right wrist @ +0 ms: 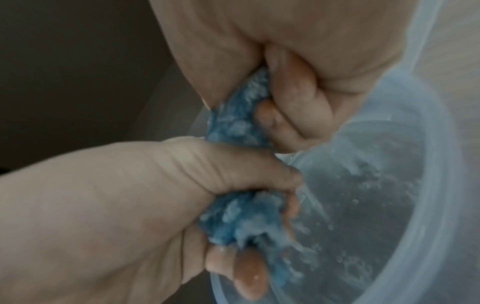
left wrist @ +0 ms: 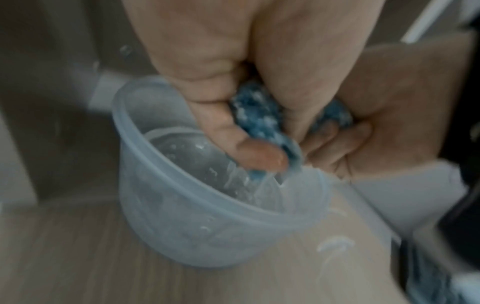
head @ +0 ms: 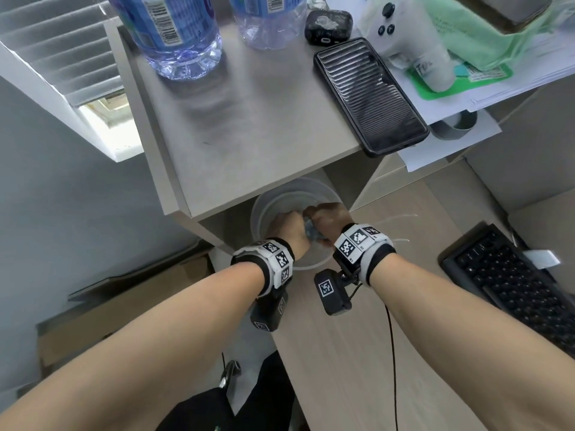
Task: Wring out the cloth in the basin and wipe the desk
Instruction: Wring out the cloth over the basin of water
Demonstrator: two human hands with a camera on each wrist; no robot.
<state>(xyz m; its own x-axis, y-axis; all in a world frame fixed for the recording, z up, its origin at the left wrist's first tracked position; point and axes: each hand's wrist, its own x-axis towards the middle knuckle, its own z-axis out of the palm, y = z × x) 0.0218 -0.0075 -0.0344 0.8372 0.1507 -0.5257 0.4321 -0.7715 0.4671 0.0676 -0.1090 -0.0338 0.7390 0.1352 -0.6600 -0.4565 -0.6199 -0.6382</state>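
A wet blue cloth (head: 311, 234) is bunched between both my hands over a translucent plastic basin (head: 264, 209). The basin stands on the wooden desk (head: 342, 353), partly under a raised shelf. My left hand (head: 291, 225) grips one end of the cloth (left wrist: 255, 115) and my right hand (head: 328, 216) grips the other end (right wrist: 239, 115). Both fists are tightly curled and close together. Water runs off the cloth (right wrist: 241, 224) into the basin (right wrist: 428, 185), which holds some water (left wrist: 197, 160).
The raised shelf (head: 249, 126) carries two water bottles (head: 180, 35), a black phone (head: 370, 94), a white controller (head: 413, 42) and papers. A black keyboard (head: 513, 275) lies on the desk at the right. A cardboard box (head: 124, 306) sits low on the left.
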